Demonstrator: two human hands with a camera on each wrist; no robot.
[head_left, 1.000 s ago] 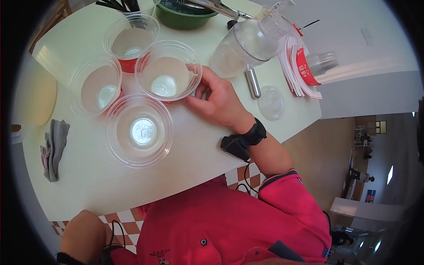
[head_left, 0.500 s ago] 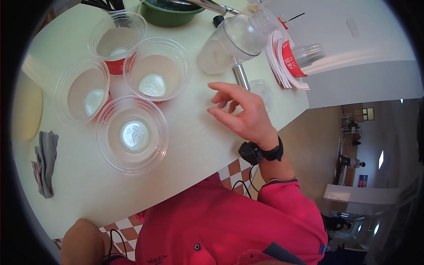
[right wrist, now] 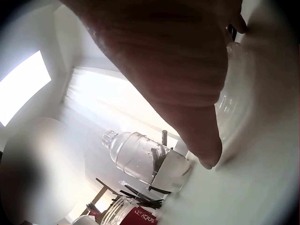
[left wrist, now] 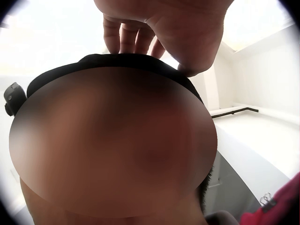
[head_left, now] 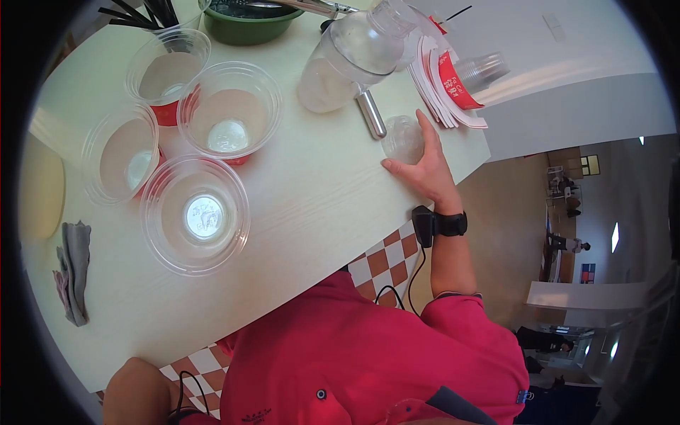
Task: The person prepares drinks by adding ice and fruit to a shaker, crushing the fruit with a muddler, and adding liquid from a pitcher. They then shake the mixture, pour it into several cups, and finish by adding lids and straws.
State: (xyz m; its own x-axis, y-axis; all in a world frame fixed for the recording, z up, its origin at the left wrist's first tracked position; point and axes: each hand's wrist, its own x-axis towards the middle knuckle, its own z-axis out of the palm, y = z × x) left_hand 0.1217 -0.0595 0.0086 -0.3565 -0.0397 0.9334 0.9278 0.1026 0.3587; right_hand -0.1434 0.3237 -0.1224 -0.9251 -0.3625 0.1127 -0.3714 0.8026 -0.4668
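A clear round plastic lid (head_left: 400, 140) lies on the table, in the head view near its right end. My right hand (head_left: 432, 170) spreads around it, thumb at its near side and fingers along its right edge. In the right wrist view the same hand (right wrist: 164, 61) stands close over the table, with part of the lid (right wrist: 229, 103) below the palm. My left hand (left wrist: 178, 28) is raised to a black headband (left wrist: 136, 61) on a head; its fingertips are hidden behind the band. Clear plastic cups with red labels (head_left: 230, 106) stand together at the left.
A clear plastic bottle (head_left: 340, 64) and a metal cylinder (head_left: 371, 115) stand beyond the lid. Red and white paper strips (head_left: 443, 85) and stacked cups (head_left: 482, 69) lie at the far right. A green basin (head_left: 248, 30) stands behind; a grey cloth (head_left: 74, 269) lies at left.
My right hand has let go of a cup and moved right, to the clear lid. The head view has shifted, so the cups now appear farther left.
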